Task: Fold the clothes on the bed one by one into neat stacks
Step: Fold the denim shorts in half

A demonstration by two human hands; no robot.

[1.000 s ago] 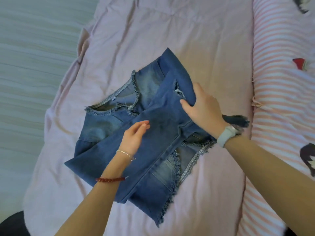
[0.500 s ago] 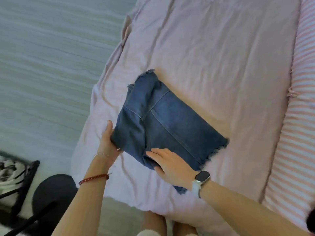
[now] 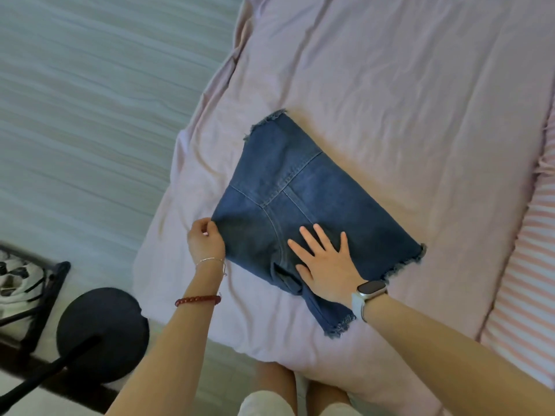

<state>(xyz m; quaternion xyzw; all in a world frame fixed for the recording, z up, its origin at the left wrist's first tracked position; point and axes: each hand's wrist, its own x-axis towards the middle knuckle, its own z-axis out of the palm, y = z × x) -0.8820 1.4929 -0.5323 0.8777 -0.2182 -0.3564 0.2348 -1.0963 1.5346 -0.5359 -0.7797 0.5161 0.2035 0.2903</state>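
Right hand (image 3: pixel 326 265) lies flat, fingers spread, pressing the folded denim shorts (image 3: pixel 303 211) onto the pink bedcover (image 3: pixel 390 100). Left hand (image 3: pixel 205 240), wrist bent, seems to pinch the corner just left of it. Frayed hems fringe the stitched blue cloth beyond both hands.

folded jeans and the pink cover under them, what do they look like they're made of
Folded jeans: blue denim, matte, judging by the contrast stitched seams and frayed raw hems; the right hand presses them flat while the left hand pinches a corner.
Pink cover: soft woven fabric, probably cotton, matte and creased, slightly padded-looking.
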